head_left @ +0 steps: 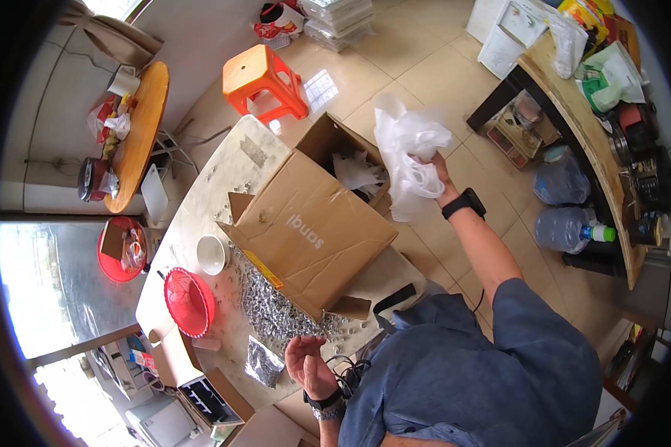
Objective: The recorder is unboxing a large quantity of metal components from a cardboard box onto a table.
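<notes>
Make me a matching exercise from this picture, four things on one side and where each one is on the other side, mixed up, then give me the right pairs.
Things:
1. white plastic bag
2. orange stool
3. red mesh basket
4. white bowl

Places:
A. on the tiled floor beyond the table
B. on the table between the basket and the cardboard box
C. held up in the right hand
D. near the table's left edge, beside the pile of small metal parts

Pairs: 1-C, 2-A, 3-D, 4-B
</notes>
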A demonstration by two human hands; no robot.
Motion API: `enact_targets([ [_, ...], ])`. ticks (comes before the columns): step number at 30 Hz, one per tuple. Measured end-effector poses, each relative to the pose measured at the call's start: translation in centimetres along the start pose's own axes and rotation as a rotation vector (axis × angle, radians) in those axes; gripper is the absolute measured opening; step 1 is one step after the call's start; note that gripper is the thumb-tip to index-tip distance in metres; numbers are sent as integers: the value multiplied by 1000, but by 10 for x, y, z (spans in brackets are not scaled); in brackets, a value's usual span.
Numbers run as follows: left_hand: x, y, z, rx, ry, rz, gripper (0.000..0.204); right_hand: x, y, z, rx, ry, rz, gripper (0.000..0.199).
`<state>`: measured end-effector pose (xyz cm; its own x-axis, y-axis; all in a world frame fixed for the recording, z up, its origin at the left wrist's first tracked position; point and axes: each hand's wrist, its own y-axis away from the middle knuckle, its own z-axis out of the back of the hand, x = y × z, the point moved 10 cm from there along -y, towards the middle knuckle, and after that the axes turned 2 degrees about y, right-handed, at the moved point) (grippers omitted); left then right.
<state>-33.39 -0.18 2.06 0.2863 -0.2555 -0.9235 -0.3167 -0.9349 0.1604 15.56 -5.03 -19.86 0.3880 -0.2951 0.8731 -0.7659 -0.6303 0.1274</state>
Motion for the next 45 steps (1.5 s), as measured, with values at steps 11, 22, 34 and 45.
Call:
enact_targets([
  [11,-5,41,55,-241,-46,-73,44,-61,-57,-48,-17,447,-112,60],
  [22,15,67,87,-434,-78,-25,37,-137,-68,-54,108,570,-215,60],
  [34,29,72,92,-514,-129,53,31,-183,-101,-26,26,796,-197,54],
  [45,36,73,96,-545,-137,75,28,-231,-109,-13,-80,1084,-251,68],
])
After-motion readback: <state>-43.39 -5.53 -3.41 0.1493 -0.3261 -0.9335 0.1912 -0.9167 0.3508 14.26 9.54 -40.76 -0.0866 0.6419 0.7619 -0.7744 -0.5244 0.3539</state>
